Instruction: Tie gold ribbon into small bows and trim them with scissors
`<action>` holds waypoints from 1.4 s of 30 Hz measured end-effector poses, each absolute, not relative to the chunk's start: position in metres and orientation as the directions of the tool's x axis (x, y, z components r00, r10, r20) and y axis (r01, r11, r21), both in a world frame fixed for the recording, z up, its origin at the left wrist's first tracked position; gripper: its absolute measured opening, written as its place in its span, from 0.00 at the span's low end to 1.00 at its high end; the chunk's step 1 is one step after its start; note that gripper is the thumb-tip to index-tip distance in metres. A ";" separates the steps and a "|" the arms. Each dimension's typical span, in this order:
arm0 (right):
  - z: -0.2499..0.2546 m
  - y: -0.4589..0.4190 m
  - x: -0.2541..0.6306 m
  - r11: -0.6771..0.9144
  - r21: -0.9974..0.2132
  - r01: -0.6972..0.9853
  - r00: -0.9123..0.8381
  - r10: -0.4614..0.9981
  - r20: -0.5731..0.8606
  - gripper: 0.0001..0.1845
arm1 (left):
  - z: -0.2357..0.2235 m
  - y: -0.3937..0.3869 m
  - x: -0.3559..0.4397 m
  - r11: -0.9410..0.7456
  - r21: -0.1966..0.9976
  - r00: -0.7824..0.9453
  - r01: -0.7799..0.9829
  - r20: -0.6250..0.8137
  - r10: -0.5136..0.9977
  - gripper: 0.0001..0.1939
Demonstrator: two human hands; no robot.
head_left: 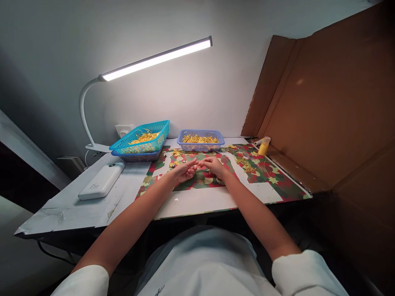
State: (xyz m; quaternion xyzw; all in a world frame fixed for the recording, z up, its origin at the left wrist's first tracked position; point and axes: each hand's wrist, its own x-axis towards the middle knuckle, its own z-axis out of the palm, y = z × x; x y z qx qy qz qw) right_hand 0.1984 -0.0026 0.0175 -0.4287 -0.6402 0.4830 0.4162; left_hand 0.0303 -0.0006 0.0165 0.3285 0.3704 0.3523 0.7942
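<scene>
My left hand and my right hand meet fingertip to fingertip just above the patterned mat. Both are closed in a pinch, and whatever lies between the fingers is too small to make out. Beside my left hand lie small gold ribbon pieces. Behind the hands more gold strips are laid out on the mat. A tangle of thin gold cord rests to the right of my right hand.
A purple basket of gold pieces stands at the back. Left of it, a turquoise basket sits tilted on another one. A white power bank, a lit lamp, a yellow bottle and a cardboard wall surround the work area.
</scene>
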 end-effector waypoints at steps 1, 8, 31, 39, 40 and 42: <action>0.018 -0.003 0.198 0.159 -0.975 0.157 -0.296 0.949 0.107 0.11 | 0.016 0.000 0.032 0.506 0.790 0.445 -0.346 -0.336 0.830 0.08; 0.020 -0.007 0.197 0.124 -0.979 0.160 -0.356 0.932 0.060 0.10 | 0.010 0.004 0.035 0.308 0.864 0.245 -0.398 -0.223 0.944 0.03; 0.008 0.003 0.196 0.310 -0.931 0.191 -0.302 0.921 0.245 0.13 | 0.015 0.004 0.024 0.475 0.877 0.322 -0.078 -0.429 0.844 0.14; 0.005 0.005 0.196 0.408 -0.878 0.249 -0.275 0.899 0.340 0.11 | 0.018 -0.001 0.023 0.460 0.883 0.448 -0.095 -0.375 0.812 0.08; 0.005 0.005 0.196 0.408 -0.879 0.245 -0.275 0.899 0.341 0.11 | 0.018 -0.002 0.023 0.451 0.887 0.444 -0.099 -0.366 0.818 0.08; 0.005 0.005 0.196 0.400 -0.887 0.232 -0.275 0.901 0.335 0.10 | 0.017 -0.003 0.024 0.434 0.896 0.432 -0.087 -0.359 0.827 0.09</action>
